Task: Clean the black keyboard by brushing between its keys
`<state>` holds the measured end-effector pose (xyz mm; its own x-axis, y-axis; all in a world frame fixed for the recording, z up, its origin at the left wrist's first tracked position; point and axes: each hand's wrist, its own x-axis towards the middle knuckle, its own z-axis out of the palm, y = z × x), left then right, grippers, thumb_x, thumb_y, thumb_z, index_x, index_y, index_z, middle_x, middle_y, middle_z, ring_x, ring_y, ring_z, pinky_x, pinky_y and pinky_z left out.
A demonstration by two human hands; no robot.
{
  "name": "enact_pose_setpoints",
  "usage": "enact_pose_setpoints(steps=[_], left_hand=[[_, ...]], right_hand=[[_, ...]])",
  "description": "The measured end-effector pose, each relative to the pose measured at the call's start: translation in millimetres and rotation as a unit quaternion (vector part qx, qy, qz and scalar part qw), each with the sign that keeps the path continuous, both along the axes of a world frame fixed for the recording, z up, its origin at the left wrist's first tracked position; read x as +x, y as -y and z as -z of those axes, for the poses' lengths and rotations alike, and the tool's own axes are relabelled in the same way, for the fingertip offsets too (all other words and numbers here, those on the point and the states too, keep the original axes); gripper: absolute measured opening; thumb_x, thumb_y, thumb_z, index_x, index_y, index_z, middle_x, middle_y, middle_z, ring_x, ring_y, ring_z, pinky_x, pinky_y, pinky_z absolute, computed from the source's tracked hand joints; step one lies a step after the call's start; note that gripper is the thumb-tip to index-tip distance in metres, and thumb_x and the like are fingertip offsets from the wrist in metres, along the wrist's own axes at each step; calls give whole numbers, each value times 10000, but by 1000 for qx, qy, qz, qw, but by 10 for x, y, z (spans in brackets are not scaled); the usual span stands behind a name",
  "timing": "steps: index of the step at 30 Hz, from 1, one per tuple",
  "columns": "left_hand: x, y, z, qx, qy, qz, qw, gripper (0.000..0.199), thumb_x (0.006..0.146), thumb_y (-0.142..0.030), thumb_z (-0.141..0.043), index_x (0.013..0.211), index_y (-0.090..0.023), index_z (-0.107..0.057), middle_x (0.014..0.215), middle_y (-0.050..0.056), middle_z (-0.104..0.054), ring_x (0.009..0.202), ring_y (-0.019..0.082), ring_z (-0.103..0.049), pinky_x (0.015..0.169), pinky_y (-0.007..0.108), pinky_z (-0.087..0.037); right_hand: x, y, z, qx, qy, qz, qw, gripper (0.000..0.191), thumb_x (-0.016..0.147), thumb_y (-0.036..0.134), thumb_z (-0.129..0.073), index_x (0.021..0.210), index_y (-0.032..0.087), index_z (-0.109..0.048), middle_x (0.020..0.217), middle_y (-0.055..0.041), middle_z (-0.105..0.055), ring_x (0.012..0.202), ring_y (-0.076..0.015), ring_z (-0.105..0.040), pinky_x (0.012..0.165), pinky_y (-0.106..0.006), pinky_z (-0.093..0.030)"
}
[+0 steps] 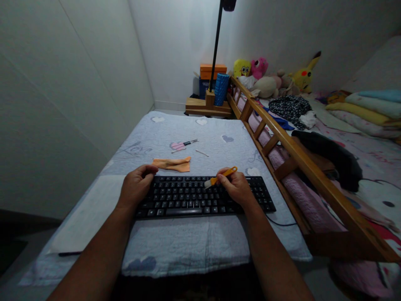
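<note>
A black keyboard point(184, 200) lies flat on the cloth-covered table. My right hand point(235, 186) is closed around a small yellow-handled brush point(213, 181), its pale bristles at the upper middle keys. At the keyboard's upper left corner, my left hand point(138, 184) rests with fingers curled, thumb and forefinger close together on the edge. Just beyond that hand lies an orange-brown cloth point(172, 164). Farther back are a thin tool with a dark grip point(187, 143) and a white cotton swab point(202, 153).
A wooden bed rail point(275, 129) runs along the table's right side. Plush toys and folded bedding point(372, 108) lie beyond it. A lamp pole point(216, 46) and a blue foam roller point(221, 89) stand at the back. A white sheet point(90, 209) covers the left front. The keyboard cable point(282, 224) trails right.
</note>
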<state>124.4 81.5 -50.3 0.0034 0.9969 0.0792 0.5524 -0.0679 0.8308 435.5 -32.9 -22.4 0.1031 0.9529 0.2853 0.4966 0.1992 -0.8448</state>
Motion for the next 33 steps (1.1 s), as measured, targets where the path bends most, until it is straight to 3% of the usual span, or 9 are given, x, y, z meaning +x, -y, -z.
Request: enact_pose_setpoints(steps=[9, 13, 16, 20, 25, 29, 33], left_hand=[[1, 11, -30, 3, -12, 1, 1000, 299, 733, -366, -563, 919, -232, -756, 954, 34, -774, 931, 255, -707, 924, 345, -538], [-3, 1, -24, 8, -15, 3, 1000, 291, 736, -369, -567, 910, -234, -758, 944, 34, -776, 922, 254, -709, 915, 345, -543], [-6, -2, -16, 8, -13, 3, 1000, 290, 742, -372, -572, 915, -233, -758, 937, 33, -776, 907, 251, -709, 917, 348, -544], [-6, 2, -7, 9, -6, 5, 1000, 292, 743, -362, -570, 922, -231, -759, 941, 31, -777, 912, 247, -711, 927, 344, -541], [-15, -1, 10, 14, -6, 4, 1000, 292, 747, -363, -568, 922, -233, -762, 936, 27, -776, 897, 240, -709, 933, 343, -540], [-21, -1, 4, 14, -8, 3, 1000, 293, 741, -367, -569, 915, -231, -762, 928, 31, -775, 894, 243, -708, 931, 349, -540], [-9, 14, -25, 9, -8, -1, 1000, 302, 732, -365, -570, 919, -228, -763, 917, 31, -775, 870, 241, -703, 929, 353, -542]], right_hand=[[203, 29, -42, 62, 150, 148, 976, 263, 892, 333, -471, 735, 203, -637, 621, -28, -638, 600, -186, -630, 615, -281, -438], [256, 65, -66, 87, 154, 198, 964, 238, 869, 313, -480, 698, 215, -615, 567, -8, -578, 560, -181, -590, 596, -287, -407], [218, 79, -81, 78, 74, 176, 978, 235, 887, 336, -503, 710, 221, -608, 548, 13, -557, 538, -171, -578, 565, -274, -412], [61, 60, -69, 22, -39, 64, 997, 212, 905, 382, -578, 810, 209, -658, 642, -2, -664, 607, -174, -651, 593, -267, -485], [-109, 18, -25, -6, -39, -29, 999, 157, 900, 330, -609, 856, 204, -691, 788, -29, -743, 729, -179, -707, 682, -277, -533], [-83, 6, -7, 17, 19, -5, 1000, 179, 912, 310, -569, 836, 198, -687, 776, -37, -733, 719, -184, -698, 682, -282, -518], [47, 22, -20, 54, 80, 92, 991, 185, 885, 297, -541, 762, 205, -643, 635, -10, -645, 601, -176, -628, 613, -282, -458]])
